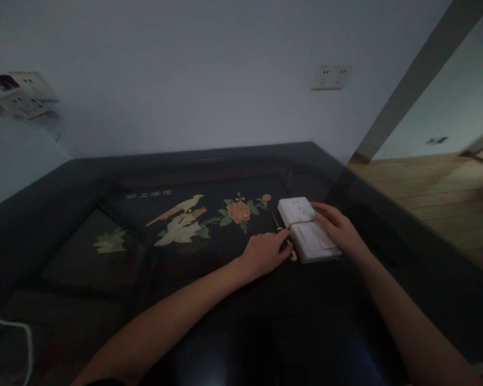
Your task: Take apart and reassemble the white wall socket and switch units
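Tabletop [301, 292], hands [264, 252] [340, 229] flanking white boxes [295, 210], near right edge [386, 206]

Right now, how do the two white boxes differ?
The far box has socket holes in its face; the near box shows a plain panel. The right hand is at the far box's right edge; the left hand is beside the near box. Both are white and lie on the dark table.
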Available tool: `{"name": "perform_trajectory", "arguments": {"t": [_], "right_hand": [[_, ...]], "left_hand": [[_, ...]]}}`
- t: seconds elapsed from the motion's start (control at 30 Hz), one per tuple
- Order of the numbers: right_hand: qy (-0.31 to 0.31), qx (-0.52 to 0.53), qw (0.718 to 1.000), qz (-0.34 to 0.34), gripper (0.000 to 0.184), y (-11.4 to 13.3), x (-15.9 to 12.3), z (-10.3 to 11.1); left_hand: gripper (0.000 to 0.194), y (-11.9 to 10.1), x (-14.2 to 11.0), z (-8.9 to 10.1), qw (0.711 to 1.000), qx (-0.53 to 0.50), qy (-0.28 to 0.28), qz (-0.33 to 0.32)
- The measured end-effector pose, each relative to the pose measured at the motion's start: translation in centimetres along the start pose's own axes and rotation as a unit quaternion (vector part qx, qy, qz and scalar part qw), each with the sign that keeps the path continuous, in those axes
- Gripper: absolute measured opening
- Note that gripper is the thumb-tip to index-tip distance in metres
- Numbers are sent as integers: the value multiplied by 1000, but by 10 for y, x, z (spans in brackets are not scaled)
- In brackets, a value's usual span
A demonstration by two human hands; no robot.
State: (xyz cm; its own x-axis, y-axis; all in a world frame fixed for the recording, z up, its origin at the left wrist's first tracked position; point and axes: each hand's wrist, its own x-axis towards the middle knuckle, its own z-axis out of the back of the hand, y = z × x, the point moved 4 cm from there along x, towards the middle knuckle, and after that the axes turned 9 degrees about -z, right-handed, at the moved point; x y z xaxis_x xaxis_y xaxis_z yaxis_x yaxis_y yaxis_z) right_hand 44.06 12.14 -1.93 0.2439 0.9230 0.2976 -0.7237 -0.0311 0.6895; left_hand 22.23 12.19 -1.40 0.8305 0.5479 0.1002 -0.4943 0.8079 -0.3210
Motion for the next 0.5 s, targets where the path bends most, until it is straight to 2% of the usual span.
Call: {"name": "perform_trajectory", "arguments": {"t": [0.13, 0.3, 0.4, 0.5], "right_hand": [[73, 20, 997, -16, 40, -5, 2, -12], [116, 31, 992, -29, 38, 1, 1, -13], [133, 34, 990, -29, 40, 11, -3, -23], [145, 41, 988, -21, 40, 26, -8, -44]], "left_hand": [[29, -9, 5, -3, 999, 11, 25, 18], [31, -16, 6, 0, 998, 25, 48, 44], [31, -6, -11, 9, 995, 38, 54, 72], [23, 13, -44, 22, 991, 63, 44, 106]]}}
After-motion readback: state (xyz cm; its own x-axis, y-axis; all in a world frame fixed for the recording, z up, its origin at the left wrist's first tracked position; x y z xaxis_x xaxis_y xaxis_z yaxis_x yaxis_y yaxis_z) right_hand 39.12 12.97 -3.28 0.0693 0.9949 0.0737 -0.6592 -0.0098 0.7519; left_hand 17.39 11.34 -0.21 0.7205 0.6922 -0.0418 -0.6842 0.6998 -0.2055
